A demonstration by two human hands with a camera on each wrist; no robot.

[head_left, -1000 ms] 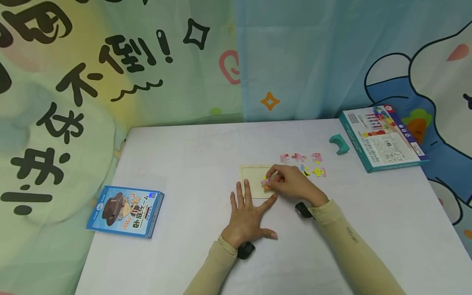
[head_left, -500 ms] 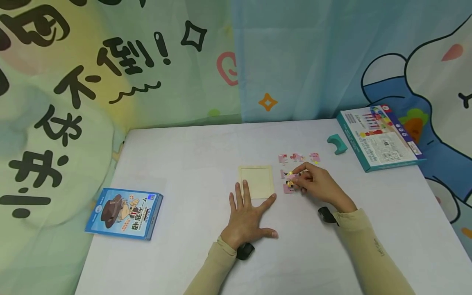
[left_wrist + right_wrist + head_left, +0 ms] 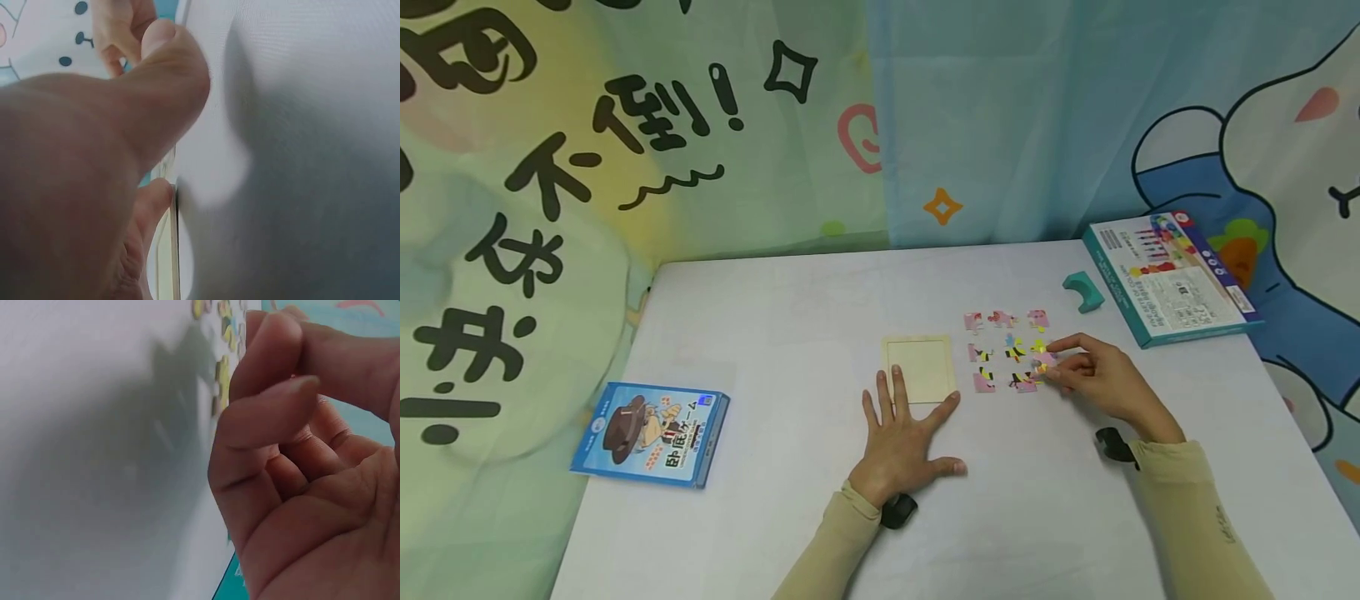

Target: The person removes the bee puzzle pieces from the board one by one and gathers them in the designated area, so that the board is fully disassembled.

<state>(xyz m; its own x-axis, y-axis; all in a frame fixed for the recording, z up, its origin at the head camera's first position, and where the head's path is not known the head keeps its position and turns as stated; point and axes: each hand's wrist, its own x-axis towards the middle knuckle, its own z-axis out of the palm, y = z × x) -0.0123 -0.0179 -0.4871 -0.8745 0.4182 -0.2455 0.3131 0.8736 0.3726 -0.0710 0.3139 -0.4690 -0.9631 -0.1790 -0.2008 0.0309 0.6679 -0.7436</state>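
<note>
A pale square puzzle tray [image 3: 928, 354] lies on the white table, its inside bare. My left hand [image 3: 902, 454] rests with fingers spread, fingertips over the tray's lower part and edge; the left wrist view shows a finger at the tray's side [image 3: 174, 250]. To the right of the tray, small pink, yellow and black jigsaw pieces [image 3: 1002, 319] lie in loose rows. At their right side my right hand [image 3: 1105, 379] pinches a pink and yellow jigsaw piece [image 3: 1043, 361] between thumb and index finger. In the right wrist view the fingers hide that piece.
A blue box [image 3: 651, 433] with a hat picture lies at the left. Towards the back right are a teal curved block [image 3: 1084, 292] and a larger teal-edged box [image 3: 1172, 283]. A printed curtain [image 3: 985, 125] hangs behind the table.
My right hand has carried the jigsaw piece from above the tray rightwards to the far side of the loose pieces. The left hand stays in place.
</note>
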